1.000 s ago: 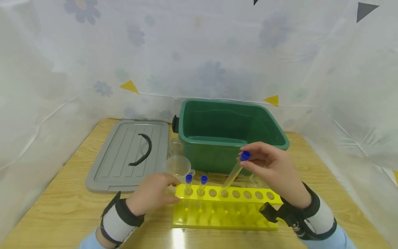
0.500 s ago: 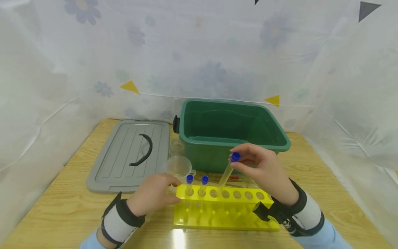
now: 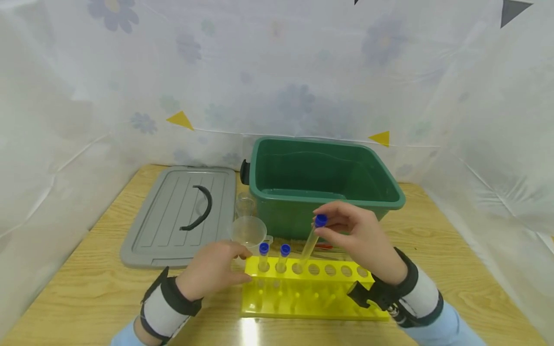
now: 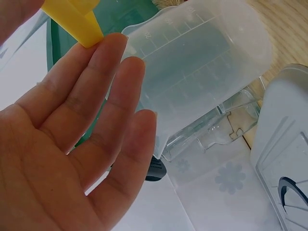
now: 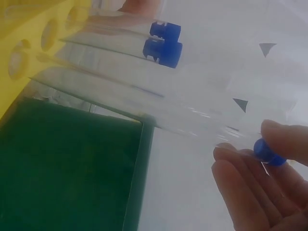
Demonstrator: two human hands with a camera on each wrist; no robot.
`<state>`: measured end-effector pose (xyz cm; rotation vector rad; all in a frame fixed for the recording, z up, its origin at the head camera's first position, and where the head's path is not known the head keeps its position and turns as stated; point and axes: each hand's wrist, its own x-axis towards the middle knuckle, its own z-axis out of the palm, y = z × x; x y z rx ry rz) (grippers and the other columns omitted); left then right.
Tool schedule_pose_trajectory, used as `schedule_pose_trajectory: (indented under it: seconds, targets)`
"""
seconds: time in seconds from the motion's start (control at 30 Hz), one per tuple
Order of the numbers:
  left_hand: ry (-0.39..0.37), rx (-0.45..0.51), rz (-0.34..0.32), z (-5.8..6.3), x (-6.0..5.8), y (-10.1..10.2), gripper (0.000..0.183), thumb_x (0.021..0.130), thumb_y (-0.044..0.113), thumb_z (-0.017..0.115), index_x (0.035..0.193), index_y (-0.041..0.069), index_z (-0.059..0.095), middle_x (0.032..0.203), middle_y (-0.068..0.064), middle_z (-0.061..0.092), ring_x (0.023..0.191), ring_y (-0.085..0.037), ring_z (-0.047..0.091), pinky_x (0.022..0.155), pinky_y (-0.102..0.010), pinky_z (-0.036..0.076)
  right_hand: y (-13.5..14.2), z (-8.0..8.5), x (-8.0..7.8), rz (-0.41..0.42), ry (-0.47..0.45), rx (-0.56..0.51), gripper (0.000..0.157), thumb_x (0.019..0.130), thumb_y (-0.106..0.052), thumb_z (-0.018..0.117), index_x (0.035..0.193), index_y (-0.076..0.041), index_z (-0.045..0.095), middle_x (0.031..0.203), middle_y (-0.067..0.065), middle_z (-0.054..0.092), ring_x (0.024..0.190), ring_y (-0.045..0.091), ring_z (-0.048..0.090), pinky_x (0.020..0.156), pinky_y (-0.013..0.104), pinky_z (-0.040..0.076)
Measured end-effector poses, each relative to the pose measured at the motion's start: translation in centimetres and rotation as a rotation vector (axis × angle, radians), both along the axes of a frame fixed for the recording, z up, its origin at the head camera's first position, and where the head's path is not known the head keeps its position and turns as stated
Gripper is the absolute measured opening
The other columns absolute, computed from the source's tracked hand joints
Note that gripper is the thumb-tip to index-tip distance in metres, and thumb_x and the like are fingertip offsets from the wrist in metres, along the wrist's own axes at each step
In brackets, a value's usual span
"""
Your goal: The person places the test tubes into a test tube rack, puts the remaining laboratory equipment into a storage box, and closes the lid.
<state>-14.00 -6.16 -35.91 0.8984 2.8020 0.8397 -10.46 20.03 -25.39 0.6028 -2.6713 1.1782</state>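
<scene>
My right hand point(image 3: 359, 235) pinches a clear test tube point(image 3: 309, 245) by its blue cap point(image 5: 269, 153), between thumb and fingers. The tube leans, its lower end at the third hole from the left of a yellow test tube rack point(image 3: 311, 310). Two more blue-capped tubes, a first tube point(image 3: 263, 262) and a second tube point(image 3: 282, 263), stand in the two leftmost holes. With thumb and fingertips, my left hand point(image 3: 214, 269) holds the rack's left end; in the left wrist view the yellow corner point(image 4: 82, 26) shows at the fingertips.
Behind the rack stands an open green bin point(image 3: 285, 216). A clear measuring cup point(image 3: 248, 231) and a glass vessel point(image 3: 245, 205) sit left of it. A grey lid point(image 3: 173, 216) with a black handle lies at the left. Small items, one red point(image 3: 324, 245), lie between rack and bin.
My right hand has moved left with the test tube, whose lower end shifted from around the fourth hole to the third. My left hand stays at the rack's end.
</scene>
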Motion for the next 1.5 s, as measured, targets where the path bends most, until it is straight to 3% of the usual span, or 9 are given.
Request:
schedule_pose_trajectory:
  seconds: [0.27, 1.1, 1.5]
  targets:
    - [0.007, -0.009, 0.0, 0.0, 0.0, 0.0, 0.035, 0.068, 0.028, 0.081, 0.097, 0.013, 0.07, 0.092, -0.001, 0.071, 0.082, -0.018, 0.063, 0.068, -0.032, 0.051, -0.3, -0.2, 0.2, -0.017, -0.055, 0.006, 0.025, 0.083, -0.01, 0.069, 0.107, -0.008, 0.063, 0.095, 0.005, 0.068, 0.079, 0.005, 0.066, 0.07, 0.022, 0.055]
    - [0.008, -0.008, 0.006, 0.0, 0.0, 0.0, 0.034, 0.068, 0.028, 0.081, 0.097, 0.013, 0.07, 0.092, 0.0, 0.071, 0.081, -0.016, 0.063, 0.068, -0.032, 0.051, -0.4, -2.2, -0.6, 0.07, -0.231, 0.073, 0.015, 0.086, -0.013, 0.066, 0.1, -0.008, 0.062, 0.091, 0.005, 0.068, 0.079, 0.011, 0.065, 0.07, 0.021, 0.055]
    - [0.011, -0.002, 0.004, -0.1, 0.0, 0.0, 0.035, 0.068, 0.028, 0.081, 0.097, 0.013, 0.07, 0.092, 0.001, 0.071, 0.082, -0.017, 0.063, 0.069, -0.033, 0.052, -0.4, -2.9, -0.8, 0.1, -0.237, 0.115, 0.013, 0.086, -0.014, 0.066, 0.098, -0.009, 0.063, 0.09, 0.002, 0.068, 0.078, 0.006, 0.063, 0.07, 0.021, 0.054]
